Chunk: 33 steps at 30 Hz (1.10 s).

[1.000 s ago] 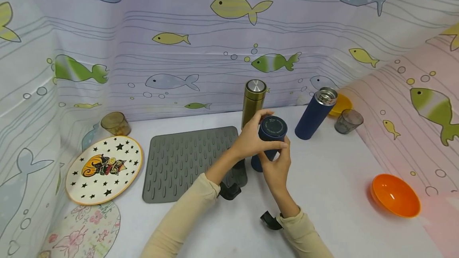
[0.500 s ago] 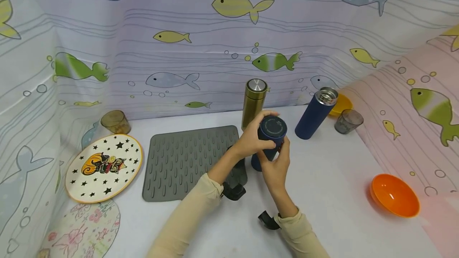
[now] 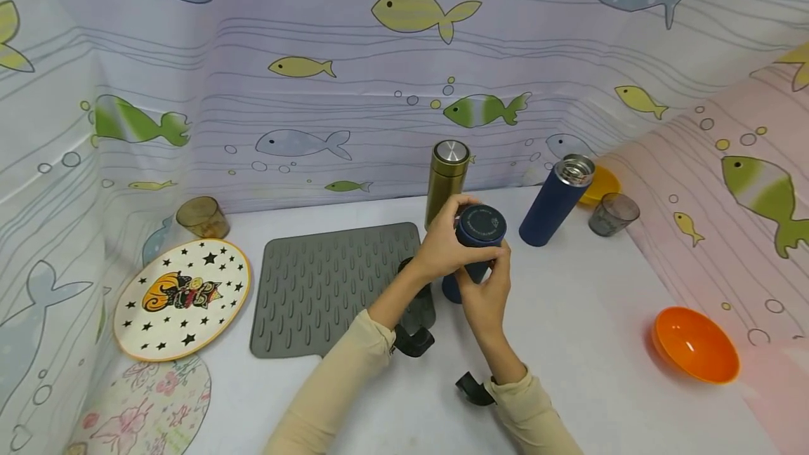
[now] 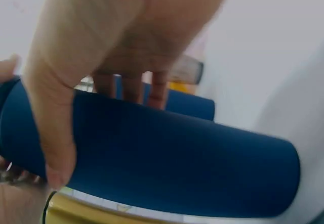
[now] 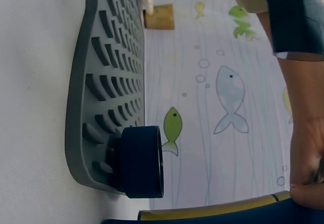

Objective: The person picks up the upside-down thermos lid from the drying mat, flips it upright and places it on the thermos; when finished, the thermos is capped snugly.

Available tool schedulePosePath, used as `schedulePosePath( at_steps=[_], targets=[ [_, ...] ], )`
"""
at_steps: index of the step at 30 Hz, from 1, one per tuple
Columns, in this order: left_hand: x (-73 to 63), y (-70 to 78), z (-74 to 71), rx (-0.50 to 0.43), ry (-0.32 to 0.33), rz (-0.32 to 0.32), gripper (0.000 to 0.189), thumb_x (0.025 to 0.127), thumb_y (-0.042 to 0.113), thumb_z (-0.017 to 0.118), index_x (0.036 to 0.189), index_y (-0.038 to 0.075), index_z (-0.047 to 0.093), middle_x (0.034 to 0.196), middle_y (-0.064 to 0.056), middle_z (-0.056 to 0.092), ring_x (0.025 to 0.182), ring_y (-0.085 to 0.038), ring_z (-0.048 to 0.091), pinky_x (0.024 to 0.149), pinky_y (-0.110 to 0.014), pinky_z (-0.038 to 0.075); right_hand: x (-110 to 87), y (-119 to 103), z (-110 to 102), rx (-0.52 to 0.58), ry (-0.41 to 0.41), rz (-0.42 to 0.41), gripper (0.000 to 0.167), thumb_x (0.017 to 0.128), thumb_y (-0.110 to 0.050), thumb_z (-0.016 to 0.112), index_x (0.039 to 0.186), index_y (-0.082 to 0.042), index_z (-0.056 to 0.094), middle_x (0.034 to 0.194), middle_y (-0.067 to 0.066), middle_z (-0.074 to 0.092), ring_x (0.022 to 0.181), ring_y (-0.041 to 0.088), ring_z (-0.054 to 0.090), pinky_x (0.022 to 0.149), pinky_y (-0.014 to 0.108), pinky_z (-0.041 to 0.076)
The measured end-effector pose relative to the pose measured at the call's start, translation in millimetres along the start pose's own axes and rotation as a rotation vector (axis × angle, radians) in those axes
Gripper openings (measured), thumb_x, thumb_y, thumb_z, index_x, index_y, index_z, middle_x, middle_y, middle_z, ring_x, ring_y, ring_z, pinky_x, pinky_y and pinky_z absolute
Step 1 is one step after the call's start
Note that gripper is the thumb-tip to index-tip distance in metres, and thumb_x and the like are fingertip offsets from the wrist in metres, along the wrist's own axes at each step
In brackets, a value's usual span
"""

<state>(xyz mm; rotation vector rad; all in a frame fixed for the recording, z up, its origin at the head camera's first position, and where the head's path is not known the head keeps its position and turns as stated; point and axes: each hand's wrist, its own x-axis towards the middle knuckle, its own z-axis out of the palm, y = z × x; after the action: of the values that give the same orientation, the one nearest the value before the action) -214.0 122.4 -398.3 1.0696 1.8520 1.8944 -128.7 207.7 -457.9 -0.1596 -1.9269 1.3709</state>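
A navy thermos bottle (image 3: 451,290) stands upright on the white table, right of the grey mat. My left hand (image 3: 445,244) grips it near the top, its thumb across the front below the dark cap (image 3: 482,222) with its ring of printed marks. Close underneath, my right hand (image 3: 488,293) holds the bottle from the right. In the left wrist view, the left thumb (image 4: 53,138) wraps over the smooth bottle body (image 4: 192,158). A loose navy cap (image 5: 142,162) sits on the mat's corner in the right wrist view.
Behind the hands stands a gold thermos (image 3: 449,174); to the right, an uncapped navy thermos (image 3: 550,209) shows a steel neck. A dark tumbler (image 3: 614,215), orange bowl (image 3: 695,345), grey ridged mat (image 3: 335,279), star-patterned plate (image 3: 183,332) and amber tumbler (image 3: 202,217) lie around.
The printed marks on the dark cap have turned clockwise. My left thumb drew back, then stretched across the bottle again. The bottle has stayed in place.
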Motion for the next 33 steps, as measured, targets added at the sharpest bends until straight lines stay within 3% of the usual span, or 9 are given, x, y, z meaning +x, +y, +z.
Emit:
schedulePosePath(
  at_steps=[3, 8, 13, 16, 21, 23, 27, 30, 33],
  targets=[
    [0.3, 0.8, -1.5, -0.063, -0.044, 0.02, 0.076, 0.078, 0.006, 0.071, 0.145, 0.001, 0.035, 0.147, -0.018, 0.042, 0.128, -0.03, 0.049, 0.107, -0.037, 0.043, -0.5, 0, 0, -0.01, -0.003, 0.002, 0.072, 0.082, -0.002, 0.079, 0.144, -0.003, 0.043, 0.135, 0.015, 0.055, 0.119, 0.021, 0.054, 0.096, 0.031, 0.042],
    [1.4, 7.0, 1.4, 0.129, 0.007, 0.012, 0.079, 0.077, 0.012, 0.079, 0.144, 0.006, 0.037, 0.145, -0.012, 0.044, 0.124, -0.023, 0.051, 0.102, -0.028, 0.046, -0.7, -18, -1, -0.021, 0.003, -0.02, 0.069, 0.081, 0.007, 0.076, 0.141, 0.004, 0.043, 0.132, 0.022, 0.055, 0.114, 0.024, 0.055, 0.094, 0.026, 0.041],
    [5.0, 9.0, -2.2, 0.091, -0.056, 0.007, 0.09, 0.075, 0.004, 0.078, 0.15, 0.006, 0.028, 0.151, -0.014, 0.038, 0.13, -0.026, 0.048, 0.106, -0.033, 0.044, 0.9, -42, -2, -0.009, 0.002, 0.018, 0.066, 0.08, 0.012, 0.074, 0.138, 0.01, 0.042, 0.13, 0.027, 0.054, 0.114, 0.031, 0.054, 0.096, 0.031, 0.04],
    [4.7, 8.4, -1.5, 0.164, -0.016, -0.009, 0.094, 0.074, 0.013, 0.084, 0.15, 0.01, 0.029, 0.15, -0.012, 0.039, 0.132, -0.023, 0.045, 0.108, -0.035, 0.043, 1.4, -43, -3, 0.006, -0.003, 0.036, 0.065, 0.081, 0.011, 0.073, 0.138, 0.01, 0.042, 0.131, 0.027, 0.053, 0.117, 0.033, 0.053, 0.098, 0.037, 0.04],
    [3.0, 5.5, -0.7, 0.022, -0.021, 0.015, 0.084, 0.076, 0.001, 0.077, 0.147, 0.006, 0.033, 0.147, -0.017, 0.044, 0.127, -0.029, 0.05, 0.108, -0.043, 0.043, 0.9, -44, -3, -0.021, -0.006, 0.012, 0.067, 0.08, 0.011, 0.074, 0.138, 0.012, 0.04, 0.131, 0.029, 0.053, 0.116, 0.034, 0.053, 0.096, 0.036, 0.041],
    [1.8, 6.0, 0.7, 0.072, 0.01, 0.037, 0.085, 0.075, 0.005, 0.08, 0.147, 0.005, 0.033, 0.148, -0.016, 0.043, 0.13, -0.029, 0.047, 0.111, -0.045, 0.039, 0.4, -40, -2, -0.016, -0.007, 0.016, 0.066, 0.08, 0.012, 0.073, 0.138, 0.012, 0.041, 0.128, 0.029, 0.054, 0.115, 0.034, 0.054, 0.096, 0.035, 0.041],
    [0.9, 8.5, 0.8, 0.291, 0.077, 0.06, 0.082, 0.072, 0.023, 0.088, 0.139, 0.007, 0.043, 0.139, -0.011, 0.051, 0.124, -0.021, 0.051, 0.104, -0.034, 0.043, -0.9, -21, -1, -0.029, -0.004, 0.013, 0.068, 0.08, 0.012, 0.073, 0.141, 0.006, 0.041, 0.132, 0.025, 0.054, 0.116, 0.033, 0.055, 0.096, 0.039, 0.042],
    [4.8, 7.6, -6.9, 0.056, -0.044, 0.05, 0.069, 0.076, 0.004, 0.081, 0.136, 0.002, 0.046, 0.134, -0.018, 0.057, 0.117, -0.024, 0.059, 0.099, -0.033, 0.05, -0.9, -8, 0, -0.05, -0.006, 0.006, 0.074, 0.079, 0.005, 0.079, 0.143, 0.0, 0.042, 0.135, 0.019, 0.056, 0.122, 0.03, 0.055, 0.098, 0.043, 0.044],
    [8.7, 4.1, -14.6, -0.186, -0.16, -0.013, 0.072, 0.074, -0.014, 0.073, 0.138, -0.001, 0.043, 0.136, -0.022, 0.056, 0.118, -0.024, 0.06, 0.102, -0.034, 0.049, -1.0, -5, 1, -0.053, -0.013, 0.012, 0.075, 0.077, 0.001, 0.083, 0.142, -0.001, 0.045, 0.132, 0.017, 0.059, 0.123, 0.028, 0.056, 0.1, 0.041, 0.045]
  ],
)
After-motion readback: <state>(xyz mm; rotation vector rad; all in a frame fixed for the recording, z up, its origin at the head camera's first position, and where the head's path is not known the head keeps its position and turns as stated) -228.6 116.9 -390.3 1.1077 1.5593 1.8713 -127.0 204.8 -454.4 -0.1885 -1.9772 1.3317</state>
